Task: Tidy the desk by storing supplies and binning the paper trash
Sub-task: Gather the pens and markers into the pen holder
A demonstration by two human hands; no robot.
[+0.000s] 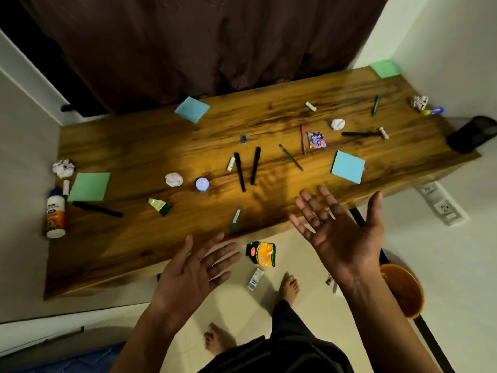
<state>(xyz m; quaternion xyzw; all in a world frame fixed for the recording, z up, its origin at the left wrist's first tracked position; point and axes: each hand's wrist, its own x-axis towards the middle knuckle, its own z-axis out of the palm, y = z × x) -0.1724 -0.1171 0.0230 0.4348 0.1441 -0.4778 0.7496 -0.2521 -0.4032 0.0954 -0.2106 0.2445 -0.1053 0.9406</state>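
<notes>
Wooden desk (269,117) seen from above, littered with supplies and paper trash. At the far left edge lie a crumpled paper ball (63,168), a white glue bottle (55,214) on its side, and a green sticky-note pad (90,186) with a black pen (97,209) just below it. Toward the centre: a blue sticky-note pad (192,109) near the back edge, a second paper ball (174,179), a small round blue-lidded container (202,184), a torn foil wrapper (160,206), and two black markers (247,168) lying side by side. The left hand (188,275) is held palm up, fingers spread and empty, at the desk's front edge. On the floor beside it lies an orange snack packet (261,253). The right hand (341,232) is likewise palm up, wide and empty, over the front edge. Right of centre: a colourful candy box (316,140), a third paper ball (337,124), another blue pad (348,166), a fourth paper ball (419,102) near the wall. An orange bin (403,289) stands on the floor at right.
</notes>
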